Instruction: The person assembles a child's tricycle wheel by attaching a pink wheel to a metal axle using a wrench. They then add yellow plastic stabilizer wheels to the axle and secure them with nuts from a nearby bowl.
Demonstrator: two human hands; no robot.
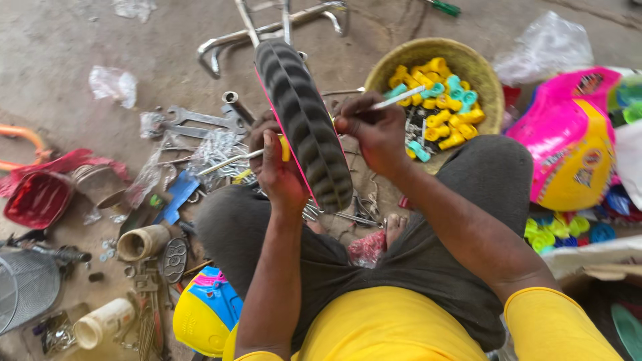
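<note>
A small black-treaded wheel [304,120] with a pink rim stands upright between my knees. My left hand [275,164] grips its left side at the yellow hub, where a thin metal axle rod [224,162] sticks out to the left. My right hand [374,130] is on the wheel's right side, pinching a slim silver tool [400,98] that points up and right toward the basket. The far side of the hub is hidden by the tyre.
A woven basket [478,67] of yellow and teal plastic caps sits ahead right. Spanners [200,120], plastic bags and small parts lie on the concrete left. A chrome frame [267,27] lies ahead. Pink-and-yellow plastic toy bodies [568,140] are right, another [204,311] near my left elbow.
</note>
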